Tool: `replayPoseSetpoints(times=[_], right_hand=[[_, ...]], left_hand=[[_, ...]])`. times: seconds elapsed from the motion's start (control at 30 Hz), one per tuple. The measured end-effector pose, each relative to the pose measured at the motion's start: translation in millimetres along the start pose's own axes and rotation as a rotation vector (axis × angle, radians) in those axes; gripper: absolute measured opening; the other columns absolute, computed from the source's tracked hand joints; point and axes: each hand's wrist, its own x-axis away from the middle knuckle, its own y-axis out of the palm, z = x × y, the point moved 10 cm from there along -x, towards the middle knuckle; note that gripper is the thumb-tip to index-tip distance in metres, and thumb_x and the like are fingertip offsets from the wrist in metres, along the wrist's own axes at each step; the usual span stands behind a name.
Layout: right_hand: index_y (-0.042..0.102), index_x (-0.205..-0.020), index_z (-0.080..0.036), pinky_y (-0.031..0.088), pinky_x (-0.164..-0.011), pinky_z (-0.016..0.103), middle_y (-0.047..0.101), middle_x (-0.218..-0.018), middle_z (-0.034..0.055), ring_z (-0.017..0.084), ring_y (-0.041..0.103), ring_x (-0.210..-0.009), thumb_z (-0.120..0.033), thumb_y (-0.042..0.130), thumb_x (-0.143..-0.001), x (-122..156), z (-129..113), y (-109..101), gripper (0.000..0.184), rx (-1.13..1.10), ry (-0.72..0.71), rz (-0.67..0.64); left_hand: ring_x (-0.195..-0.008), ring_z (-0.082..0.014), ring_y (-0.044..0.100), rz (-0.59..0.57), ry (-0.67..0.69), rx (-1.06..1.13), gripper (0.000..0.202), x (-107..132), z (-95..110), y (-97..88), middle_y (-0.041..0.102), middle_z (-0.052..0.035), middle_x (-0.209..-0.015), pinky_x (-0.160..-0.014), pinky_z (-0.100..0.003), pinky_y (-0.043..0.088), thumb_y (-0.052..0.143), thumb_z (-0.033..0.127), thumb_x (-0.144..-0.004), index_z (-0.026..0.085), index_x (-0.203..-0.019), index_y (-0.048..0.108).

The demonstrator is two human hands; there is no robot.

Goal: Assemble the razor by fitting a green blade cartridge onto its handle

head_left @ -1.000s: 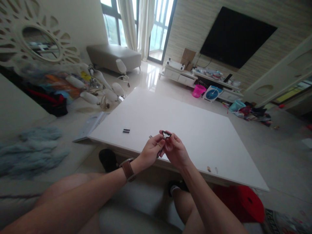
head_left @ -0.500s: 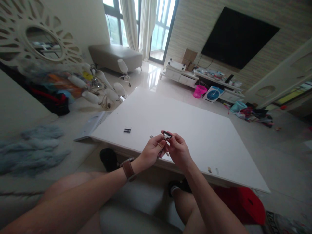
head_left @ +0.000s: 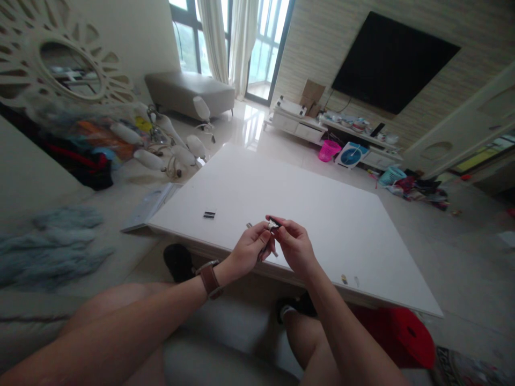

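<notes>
Pinching a small black-and-silver piece (head_left: 273, 223) in closely curled left hand (head_left: 248, 250) and right hand (head_left: 296, 245) — over near side of white table (head_left: 314, 198), right of black strips (head_left: 208, 217).

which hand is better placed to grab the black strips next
Likely the left hand: it is nearer the black strips, while the right hand sits farther off; both hold a small piece.

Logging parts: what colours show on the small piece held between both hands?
The small piece shows black and silvery white, in the head view.
</notes>
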Motion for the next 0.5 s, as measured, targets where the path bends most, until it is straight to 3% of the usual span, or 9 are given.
replayPoseSetpoints(times=[0.17, 0.33, 0.5], right_hand=[[0.078, -0.092, -0.025, 0.054, -0.07, 0.033, 0.076, -0.114, 0.0069, 0.02, 0.069, -0.086, -0.037, 0.081, -0.077, 1.9, 2.8, 4.0, 0.019, -0.022, 0.037, -0.003], [0.078, -0.087, -0.024, 0.054, -0.084, 0.036, 0.076, -0.115, 0.0068, 0.02, 0.068, -0.091, -0.034, 0.084, -0.074, 1.9, -1.5, 7.9, 0.018, -0.058, 0.084, -0.06], [0.076, -0.094, -0.025, 0.051, -0.06, 0.029, 0.075, -0.116, 0.0057, 0.014, 0.061, -0.069, -0.034, 0.078, -0.079, 2.6, 0.6, 6.4, 0.018, -0.117, 0.081, -0.023]], left_hand=[[-0.044, -0.0056, 0.046, -0.019, 0.023, -0.039, 0.039, -0.4, 1.7, -0.7, 0.056, 0.002, -0.065, -0.042, -0.018, 0.03, 0.057, 0.053, -0.093, 0.015, -0.089, 0.053], [-0.042, -0.0046, 0.041, -0.05, 0.007, -0.001, 0.037, -0.8, 2.1, 3.3, 0.056, 0.0026, -0.064, -0.041, -0.018, 0.028, 0.058, 0.051, -0.092, 0.015, -0.092, 0.054], [-0.044, -0.0049, 0.044, -0.043, 0.009, -0.009, 0.036, -3.8, -0.1, 3.3, 0.057, 0.0017, -0.066, -0.042, -0.018, 0.029, 0.058, 0.051, -0.092, 0.015, -0.088, 0.052]])
